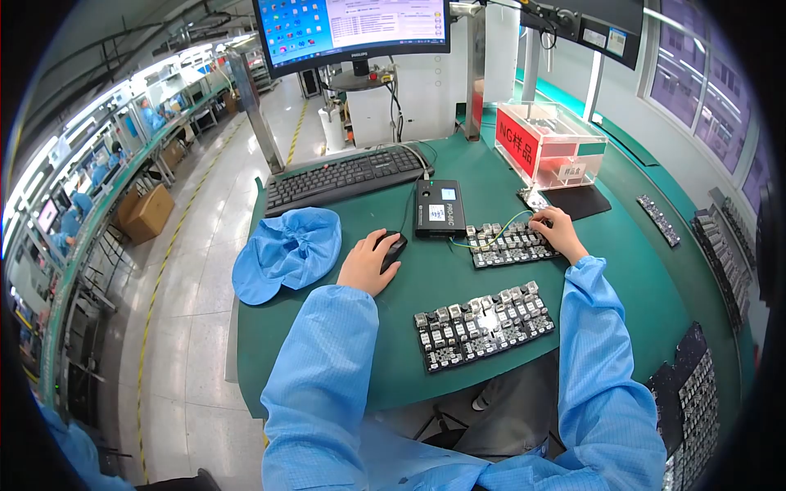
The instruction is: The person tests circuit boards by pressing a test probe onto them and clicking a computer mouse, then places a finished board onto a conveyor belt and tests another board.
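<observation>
My left hand (366, 266) is wrapped over a black computer mouse (396, 248) on the green mat (372, 352). My right hand (560, 232) is closed in a pinch at the upper right end of a panel of small circuit boards (509, 248). Thin yellow and green wires (509, 222) run from a black programmer box (440, 209) to these fingertips; the wire end itself is hidden. A second panel of circuit boards (483, 326) lies nearer to me, with a bright light reflection on it.
A blue cloth cap (288, 254) lies at left, below a black keyboard (348, 176). At the back stand a monitor (354, 33) and a clear box with a red label (550, 146). More board panels (657, 221) lie on the right, some stacked (696, 401) by my right elbow.
</observation>
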Demonstrator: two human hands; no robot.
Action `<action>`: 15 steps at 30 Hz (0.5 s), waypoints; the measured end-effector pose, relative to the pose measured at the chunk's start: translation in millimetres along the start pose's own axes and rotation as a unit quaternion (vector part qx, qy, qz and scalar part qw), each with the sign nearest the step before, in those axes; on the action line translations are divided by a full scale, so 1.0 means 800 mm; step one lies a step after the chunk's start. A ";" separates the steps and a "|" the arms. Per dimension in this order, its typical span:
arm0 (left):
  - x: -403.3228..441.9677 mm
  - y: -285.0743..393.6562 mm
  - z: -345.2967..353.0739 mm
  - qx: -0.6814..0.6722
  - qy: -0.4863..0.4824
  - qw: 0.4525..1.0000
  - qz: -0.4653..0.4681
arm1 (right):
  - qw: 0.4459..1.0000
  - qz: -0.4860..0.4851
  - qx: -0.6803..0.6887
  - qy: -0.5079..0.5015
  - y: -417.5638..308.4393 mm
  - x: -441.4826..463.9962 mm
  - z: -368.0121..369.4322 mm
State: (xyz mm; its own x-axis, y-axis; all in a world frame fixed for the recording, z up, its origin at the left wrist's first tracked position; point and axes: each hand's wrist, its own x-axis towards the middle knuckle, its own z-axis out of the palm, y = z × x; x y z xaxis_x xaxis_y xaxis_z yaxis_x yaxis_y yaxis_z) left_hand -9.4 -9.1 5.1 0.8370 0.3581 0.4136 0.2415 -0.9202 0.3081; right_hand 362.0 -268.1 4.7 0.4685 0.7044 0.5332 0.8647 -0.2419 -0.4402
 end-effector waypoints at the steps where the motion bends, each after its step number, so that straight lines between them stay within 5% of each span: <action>1: 0.000 0.000 0.000 0.000 0.000 1.000 0.000 | 1.000 -0.002 0.002 -0.001 0.000 0.000 0.000; 15: 0.000 -0.002 0.002 0.003 0.005 1.000 0.004 | 1.000 -0.002 0.009 -0.003 -0.001 0.000 -0.001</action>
State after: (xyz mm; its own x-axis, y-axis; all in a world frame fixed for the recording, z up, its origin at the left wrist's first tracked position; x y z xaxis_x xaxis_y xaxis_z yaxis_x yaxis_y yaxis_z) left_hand -8.8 -8.0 3.5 0.8340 0.3530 0.4240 0.2384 -0.9236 0.3001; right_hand 361.2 -268.6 5.5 0.4635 0.7096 0.5308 0.8634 -0.2270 -0.4505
